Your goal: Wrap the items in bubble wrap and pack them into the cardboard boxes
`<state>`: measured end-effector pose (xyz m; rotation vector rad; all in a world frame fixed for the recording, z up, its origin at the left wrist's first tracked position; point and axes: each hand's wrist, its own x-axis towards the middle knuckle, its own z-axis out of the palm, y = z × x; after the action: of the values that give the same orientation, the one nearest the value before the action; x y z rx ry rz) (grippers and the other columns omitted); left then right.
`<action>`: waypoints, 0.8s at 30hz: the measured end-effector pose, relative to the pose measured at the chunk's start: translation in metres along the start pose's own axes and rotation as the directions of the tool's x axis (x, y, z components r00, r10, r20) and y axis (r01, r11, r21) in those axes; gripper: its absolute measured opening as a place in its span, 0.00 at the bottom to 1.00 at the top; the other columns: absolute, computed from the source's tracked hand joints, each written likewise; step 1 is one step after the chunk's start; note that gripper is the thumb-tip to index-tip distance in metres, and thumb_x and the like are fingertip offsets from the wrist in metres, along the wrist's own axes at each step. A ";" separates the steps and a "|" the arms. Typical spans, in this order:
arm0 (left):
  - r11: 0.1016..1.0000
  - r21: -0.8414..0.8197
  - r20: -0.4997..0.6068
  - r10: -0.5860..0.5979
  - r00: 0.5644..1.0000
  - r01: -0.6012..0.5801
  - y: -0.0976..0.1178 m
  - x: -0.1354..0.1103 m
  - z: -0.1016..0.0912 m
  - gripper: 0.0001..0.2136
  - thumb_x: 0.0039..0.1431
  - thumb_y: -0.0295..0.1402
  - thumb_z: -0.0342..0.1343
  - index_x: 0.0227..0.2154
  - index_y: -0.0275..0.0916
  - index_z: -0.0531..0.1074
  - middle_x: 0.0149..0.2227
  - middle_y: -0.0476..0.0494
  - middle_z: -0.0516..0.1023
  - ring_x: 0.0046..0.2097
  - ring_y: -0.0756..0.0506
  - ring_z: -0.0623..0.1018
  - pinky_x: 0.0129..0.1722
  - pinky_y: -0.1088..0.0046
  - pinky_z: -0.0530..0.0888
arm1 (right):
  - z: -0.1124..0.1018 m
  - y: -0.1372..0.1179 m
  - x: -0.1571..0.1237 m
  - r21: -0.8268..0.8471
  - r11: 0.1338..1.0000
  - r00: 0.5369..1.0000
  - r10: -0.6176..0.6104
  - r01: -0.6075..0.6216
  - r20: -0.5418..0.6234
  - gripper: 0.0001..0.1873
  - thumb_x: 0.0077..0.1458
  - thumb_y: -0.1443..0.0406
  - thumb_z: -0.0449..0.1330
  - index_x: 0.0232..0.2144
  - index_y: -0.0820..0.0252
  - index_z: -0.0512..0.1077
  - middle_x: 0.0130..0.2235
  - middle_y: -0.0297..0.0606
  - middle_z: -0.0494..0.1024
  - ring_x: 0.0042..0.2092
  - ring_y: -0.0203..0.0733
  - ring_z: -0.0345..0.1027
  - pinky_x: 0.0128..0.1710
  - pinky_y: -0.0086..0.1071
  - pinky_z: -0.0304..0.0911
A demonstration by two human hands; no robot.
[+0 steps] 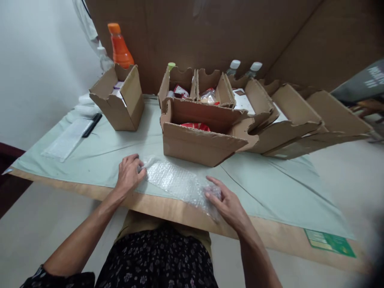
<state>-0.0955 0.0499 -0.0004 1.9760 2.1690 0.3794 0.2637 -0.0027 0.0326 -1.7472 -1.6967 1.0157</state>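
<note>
Bubble wrap lies as one clear sheet between my two hands, stretched along the near edge of the table. My left hand has its fingers curled and bunches the sheet's far left end between fingertips and thumb. My right hand lies looser at the other end, thumb out, with the fingers veiled by the plastic, so I cannot tell whether they pinch it or only press on it. As I judge it, the work is at an early point: the sheet is laid out nearly flat, nothing rests on it, and no part of it is folded round anything. Just beyond both hands stands an open cardboard box with a red packet inside. Behind it are more open boxes holding small goods, and past my right hand a row of unfilled box blanks leans one on another. Well beyond my left hand sits a separate box with an orange bottle behind it, and out to that side lie a clear plastic sleeve and a black pen. A pale green cloth covers the wooden top, a green card lies near the edge off to my right, big cardboard sheets stand at the back, and a white wall closes the left.
</note>
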 end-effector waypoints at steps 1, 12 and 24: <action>1.000 -0.013 0.010 -0.009 1.000 0.009 0.000 -0.001 -0.003 0.08 0.56 0.33 0.57 0.37 0.39 0.77 0.58 0.36 0.76 0.60 0.32 0.72 0.58 0.56 0.70 | 0.004 -0.004 -0.004 0.014 1.000 1.000 -0.007 0.007 0.018 0.32 0.57 0.49 0.59 0.59 0.56 0.73 0.34 0.37 0.80 0.29 0.42 0.66 0.34 0.37 0.68; 0.993 0.075 -0.143 0.105 0.984 -0.095 -0.001 0.079 -0.050 0.26 0.59 0.33 0.57 0.61 0.35 0.67 0.60 0.33 0.75 0.61 0.32 0.72 0.61 0.55 0.66 | 0.123 -0.056 -0.038 0.613 0.750 0.921 -0.013 -0.248 0.389 0.22 0.56 0.58 0.64 0.53 0.55 0.73 0.45 0.40 0.78 0.42 0.42 0.73 0.40 0.35 0.72; 0.795 -0.541 0.058 0.362 0.930 -0.275 -0.018 -0.123 -0.038 0.30 0.58 0.37 0.64 0.63 0.48 0.68 0.58 0.38 0.78 0.60 0.36 0.76 0.60 0.52 0.74 | 0.125 -0.066 -0.024 0.756 0.532 0.893 0.001 -0.381 0.449 0.26 0.58 0.51 0.65 0.55 0.55 0.72 0.48 0.41 0.80 0.36 0.37 0.74 0.44 0.36 0.71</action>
<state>-0.1117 -0.0759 0.0254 1.9508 1.4170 0.7470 0.1257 -0.0380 0.0135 -1.0994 -0.8644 1.9928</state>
